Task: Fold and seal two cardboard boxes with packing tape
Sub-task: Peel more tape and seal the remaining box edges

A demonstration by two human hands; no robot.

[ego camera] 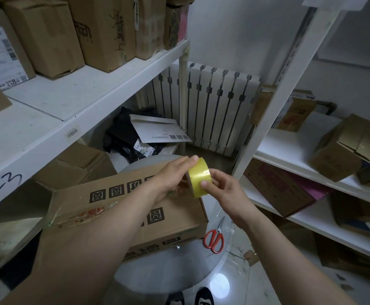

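at the bottom edge two dark shoes (188,298) stand on the pale floor, just under a round grey table (157,276). on the table lies a brown box (122,208), flat and wide, with square black printed characters on its top and red print near its left end. its near left corner carries a strip of clear, wrinkled film. the box covers most of the table and juts past the left rim. scissors (213,238) with red handles lie on the bare table just beside the box's right corner, blades pointing away from the person.

above the far right part of the box, both hands meet on a roll of yellow tape (199,177), held on edge and clear of the box. the left hand (173,175) grips the roll from the left, thumb over the top and fingers curled round the side. the right hand (223,191) pinches it from the right, thumb pressed flat on the yellow outer face and fingers curled behind. whether a free end is lifted cannot be told.

beyond the table, black bags (122,137) and a white envelope (157,128) lie heaped on the floor before a white radiator (212,106). an open carton (78,166) sits under the left shelf (91,95), whose top holds a row of upright cartons (104,29). the right shelf (289,150) bears a tilted carton (344,150) and flat packs below.
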